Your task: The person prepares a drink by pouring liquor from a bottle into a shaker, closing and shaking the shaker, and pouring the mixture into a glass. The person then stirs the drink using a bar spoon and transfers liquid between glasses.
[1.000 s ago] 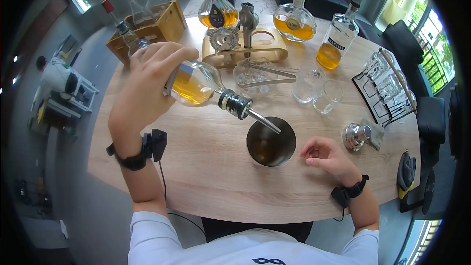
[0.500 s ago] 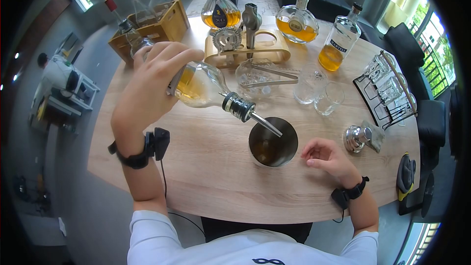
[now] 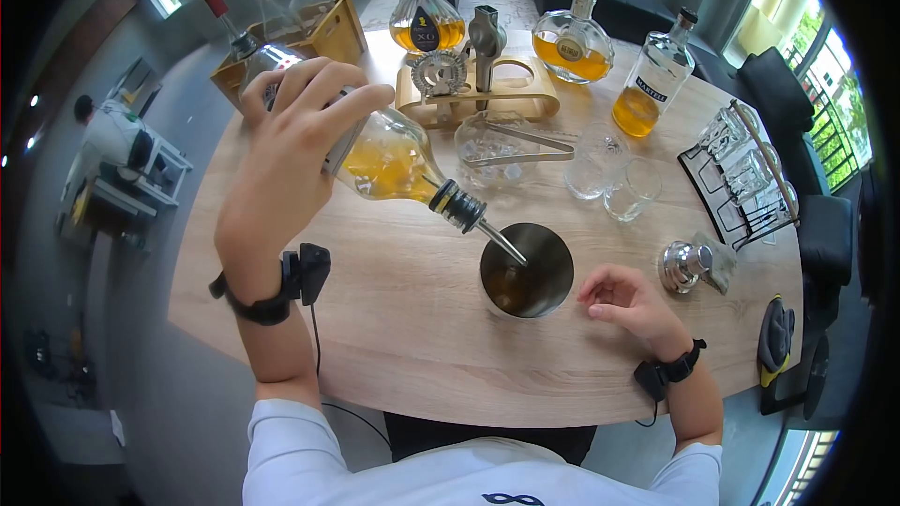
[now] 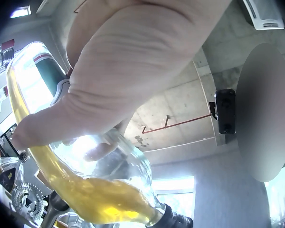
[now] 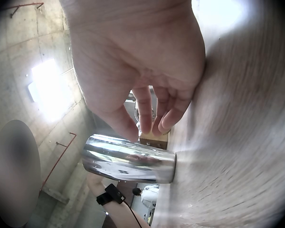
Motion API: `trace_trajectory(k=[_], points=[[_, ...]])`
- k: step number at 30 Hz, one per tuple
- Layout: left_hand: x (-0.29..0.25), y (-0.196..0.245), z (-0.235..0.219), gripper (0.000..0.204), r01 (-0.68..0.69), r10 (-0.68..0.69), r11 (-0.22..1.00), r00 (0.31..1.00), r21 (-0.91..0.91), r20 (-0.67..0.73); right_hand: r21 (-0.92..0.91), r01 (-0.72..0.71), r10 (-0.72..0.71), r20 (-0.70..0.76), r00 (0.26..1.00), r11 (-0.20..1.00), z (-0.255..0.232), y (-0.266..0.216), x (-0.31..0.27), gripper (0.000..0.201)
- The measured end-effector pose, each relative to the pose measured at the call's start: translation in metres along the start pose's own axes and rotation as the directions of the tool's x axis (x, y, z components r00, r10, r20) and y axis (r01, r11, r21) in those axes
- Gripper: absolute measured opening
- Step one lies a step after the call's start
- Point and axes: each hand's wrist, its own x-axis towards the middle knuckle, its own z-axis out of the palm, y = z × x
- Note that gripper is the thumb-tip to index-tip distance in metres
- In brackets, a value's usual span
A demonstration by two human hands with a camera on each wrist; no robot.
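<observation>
In the head view my left hand [image 3: 286, 141] grips a glass bottle [image 3: 384, 155] of amber liquid, tipped neck-down to the right. The liquid has run into the bottle's shoulder and neck, as the left wrist view also shows. A metal pour spout [image 3: 502, 242] on the bottle points into the mouth of a steel shaker tin [image 3: 548, 267]. Some brownish liquid shows at the tin's bottom. The tin [image 5: 128, 161] stands upright on the table. Beside it, my right hand [image 3: 633, 300] rests on the table with loosely curled fingers, holding nothing.
Behind the tin are an ice bowl with tongs [image 3: 520, 142], two glasses [image 3: 633, 189] and a wooden stand [image 3: 544, 105] with bar tools. Several bottles and a wooden crate [image 3: 337, 37] line the back. At right are a glass rack [image 3: 717, 183] and a shaker top [image 3: 680, 267].
The bottle has tipped more steeply and its spout has shifted left relative to the tin. Amber liquid has surged toward the neck. My right hand stays in place by the tin.
</observation>
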Motion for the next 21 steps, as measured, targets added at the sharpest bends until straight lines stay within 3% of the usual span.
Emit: trace_trajectory(k=[21], points=[[0.0013,0.0014,0.0032,0.070,-0.005,0.006,1.000,1.000,-0.022,0.027,0.002,-0.009,0.009,-0.005,1.000,1.000,0.0017,-0.0029,-0.0007,0.025]])
